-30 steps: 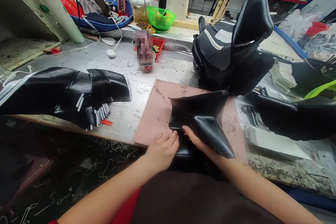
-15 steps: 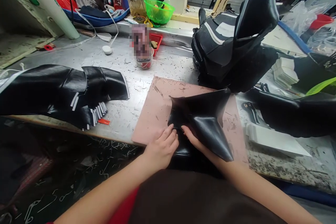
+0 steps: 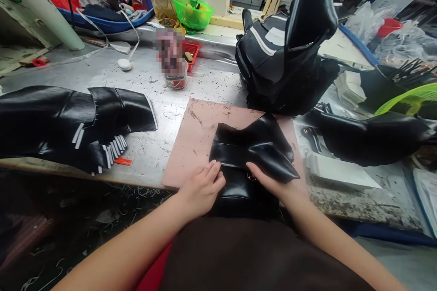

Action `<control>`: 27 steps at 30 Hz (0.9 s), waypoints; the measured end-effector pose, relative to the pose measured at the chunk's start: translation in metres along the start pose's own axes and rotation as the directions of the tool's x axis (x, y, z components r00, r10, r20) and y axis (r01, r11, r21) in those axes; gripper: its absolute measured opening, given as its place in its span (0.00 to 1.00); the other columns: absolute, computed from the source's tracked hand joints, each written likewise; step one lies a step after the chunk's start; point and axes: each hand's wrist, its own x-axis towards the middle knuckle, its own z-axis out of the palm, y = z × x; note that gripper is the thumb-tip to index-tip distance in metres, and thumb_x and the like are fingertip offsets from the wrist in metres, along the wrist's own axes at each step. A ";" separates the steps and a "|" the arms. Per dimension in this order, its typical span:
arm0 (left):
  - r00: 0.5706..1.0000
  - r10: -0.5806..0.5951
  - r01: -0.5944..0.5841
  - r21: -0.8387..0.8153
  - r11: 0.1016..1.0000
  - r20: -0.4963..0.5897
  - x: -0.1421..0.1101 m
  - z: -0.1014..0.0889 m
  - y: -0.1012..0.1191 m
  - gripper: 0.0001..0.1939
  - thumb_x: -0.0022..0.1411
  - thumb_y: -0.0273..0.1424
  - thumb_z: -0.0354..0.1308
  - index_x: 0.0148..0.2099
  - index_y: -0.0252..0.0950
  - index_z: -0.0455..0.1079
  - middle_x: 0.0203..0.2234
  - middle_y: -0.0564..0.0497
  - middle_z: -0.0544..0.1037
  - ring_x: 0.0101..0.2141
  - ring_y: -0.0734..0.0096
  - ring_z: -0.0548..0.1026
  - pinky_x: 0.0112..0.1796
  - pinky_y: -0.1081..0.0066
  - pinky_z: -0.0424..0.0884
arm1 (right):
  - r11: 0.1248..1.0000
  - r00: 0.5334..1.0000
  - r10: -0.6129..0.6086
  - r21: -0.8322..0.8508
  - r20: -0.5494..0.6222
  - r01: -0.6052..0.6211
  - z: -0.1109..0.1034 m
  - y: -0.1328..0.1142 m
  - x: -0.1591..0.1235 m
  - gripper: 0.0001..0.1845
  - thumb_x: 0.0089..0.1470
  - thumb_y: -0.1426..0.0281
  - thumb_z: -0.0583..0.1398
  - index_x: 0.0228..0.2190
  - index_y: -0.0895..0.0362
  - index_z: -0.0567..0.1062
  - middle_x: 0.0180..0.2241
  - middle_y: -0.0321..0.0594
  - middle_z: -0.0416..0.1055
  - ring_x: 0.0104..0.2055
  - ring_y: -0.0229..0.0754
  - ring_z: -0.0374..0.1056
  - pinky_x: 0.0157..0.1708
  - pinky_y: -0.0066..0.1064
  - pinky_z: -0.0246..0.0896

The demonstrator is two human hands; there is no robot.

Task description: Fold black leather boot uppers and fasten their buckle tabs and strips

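Note:
A shiny black leather piece [image 3: 235, 152] with a seam across it lies over the pink board [image 3: 186, 141] and hangs toward my lap. My left hand [image 3: 204, 186] grips its left edge with bent fingers. On the right side, the thumb of my right hand [image 3: 269, 182] presses the leather, while the other fingers are hidden under a raised, folded flap. A small metal buckle or ring [image 3: 251, 176] shows beside that thumb.
Stacked black leather pieces [image 3: 68, 109] with white strips lie left. A tall heap of black leather [image 3: 273, 63] stands behind the board. White sheets [image 3: 337, 170] and a black-handled tool [image 3: 311, 138] lie right. A jar [image 3: 177, 81] and green basket [image 3: 193, 12] stand farther back.
The leather has been flattened and its flap on the right has dropped lower, showing the seam and metal fitting. My right hand has turned and shows more. The view has shifted right.

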 end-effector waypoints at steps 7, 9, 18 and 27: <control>0.997 0.049 -0.052 0.043 0.998 0.063 0.010 -0.005 0.001 0.13 0.56 0.26 0.47 0.43 0.30 0.67 0.48 0.37 0.69 0.47 0.54 0.68 0.40 0.63 0.65 | 0.984 0.989 -0.030 -0.176 -0.144 0.004 0.004 -0.004 0.000 0.26 0.34 0.54 0.63 0.35 0.55 0.70 0.37 0.45 0.71 0.45 0.56 0.64 0.50 0.48 0.56; 0.993 0.056 -0.060 0.044 0.997 0.105 0.013 -0.008 0.002 0.15 0.57 0.26 0.47 0.45 0.30 0.66 0.49 0.36 0.68 0.46 0.53 0.68 0.41 0.62 0.64 | 0.984 0.989 -0.049 -0.176 -0.140 0.024 0.003 -0.005 -0.002 0.26 0.35 0.55 0.63 0.36 0.54 0.70 0.38 0.45 0.71 0.47 0.57 0.63 0.51 0.48 0.54; 0.955 0.227 -0.221 -0.053 0.974 0.192 0.036 -0.018 0.009 0.19 0.55 0.24 0.47 0.50 0.29 0.64 0.52 0.37 0.66 0.42 0.58 0.68 0.42 0.62 0.61 | 0.987 0.990 -0.080 -0.148 -0.119 0.062 0.001 -0.011 -0.008 0.32 0.35 0.56 0.64 0.44 0.54 0.68 0.47 0.47 0.66 0.53 0.59 0.56 0.56 0.53 0.42; 0.956 0.251 -0.234 -0.119 0.965 0.150 0.050 -0.018 0.010 0.14 0.56 0.22 0.46 0.44 0.31 0.67 0.52 0.42 0.66 0.44 0.60 0.68 0.41 0.64 0.64 | 0.947 0.990 0.140 0.288 0.030 -0.143 -0.030 0.029 -0.006 0.25 0.40 0.58 0.61 0.40 0.59 0.69 0.41 0.47 0.70 0.46 0.51 0.65 0.46 0.44 0.59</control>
